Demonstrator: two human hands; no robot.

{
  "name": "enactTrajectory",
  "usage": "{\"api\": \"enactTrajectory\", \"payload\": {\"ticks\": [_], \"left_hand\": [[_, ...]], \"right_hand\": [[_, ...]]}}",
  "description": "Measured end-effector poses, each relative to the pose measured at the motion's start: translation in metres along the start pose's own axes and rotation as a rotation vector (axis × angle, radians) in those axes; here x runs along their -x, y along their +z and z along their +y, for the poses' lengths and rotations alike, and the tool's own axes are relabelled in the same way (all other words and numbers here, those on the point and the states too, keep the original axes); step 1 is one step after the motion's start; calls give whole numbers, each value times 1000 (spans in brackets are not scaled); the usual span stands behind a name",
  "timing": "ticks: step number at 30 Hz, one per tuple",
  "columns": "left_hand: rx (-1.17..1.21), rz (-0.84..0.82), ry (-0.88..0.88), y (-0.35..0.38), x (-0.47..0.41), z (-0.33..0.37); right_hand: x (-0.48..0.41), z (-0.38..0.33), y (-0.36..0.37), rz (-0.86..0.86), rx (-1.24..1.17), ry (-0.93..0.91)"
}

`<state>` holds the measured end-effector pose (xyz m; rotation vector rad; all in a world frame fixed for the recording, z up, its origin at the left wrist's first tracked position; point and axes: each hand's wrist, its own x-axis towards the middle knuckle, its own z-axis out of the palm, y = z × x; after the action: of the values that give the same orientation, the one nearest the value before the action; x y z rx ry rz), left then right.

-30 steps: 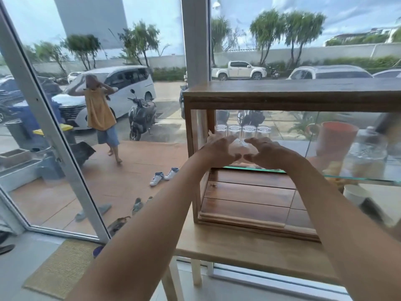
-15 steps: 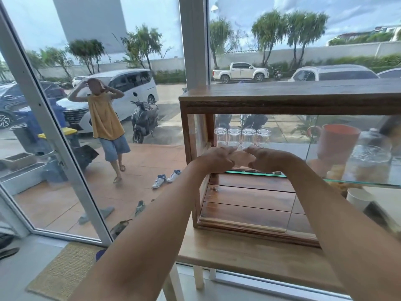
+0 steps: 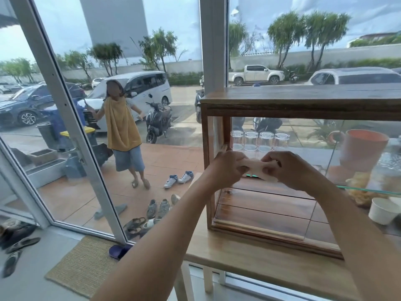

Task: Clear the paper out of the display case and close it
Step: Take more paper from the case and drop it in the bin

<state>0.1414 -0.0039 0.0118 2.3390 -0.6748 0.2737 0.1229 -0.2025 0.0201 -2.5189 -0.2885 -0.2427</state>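
Pale paper (image 3: 255,168) stretched between your two hands, in front of the wooden display case (image 3: 303,105).

Both your forearms reach forward and up from the lower edge of the view, meeting at the case's open front near its left end. Your left hand (image 3: 227,168) and right hand (image 3: 288,168) are each curled tight on one end of the paper — fingers closed, the sheet pulled into a twisted strip between them, level with the glass shelf's (image 3: 368,189) front edge. On that shelf, four upturned clear glasses (image 3: 259,141) stand in a row at the left end; an orange pitcher (image 3: 362,148) sits toward the right. The case rests on the table (image 3: 260,263), its left front corner near the table's left edge — a white paper cup (image 3: 383,210) stands at the right.
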Motion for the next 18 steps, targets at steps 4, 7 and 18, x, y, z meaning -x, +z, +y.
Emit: {"api": "enactTrajectory", "payload": {"ticks": [4, 7, 18], "left_hand": [[115, 47, -14, -9, 36, -6], [200, 93, -45, -19, 66, -15], [339, 159, -286, -55, 178, -83]], "right_hand": [[23, -16, 11, -9, -129, -57], [35, -34, 24, -56, -293, -104], [36, -92, 130, -398, -637, -245]]}}
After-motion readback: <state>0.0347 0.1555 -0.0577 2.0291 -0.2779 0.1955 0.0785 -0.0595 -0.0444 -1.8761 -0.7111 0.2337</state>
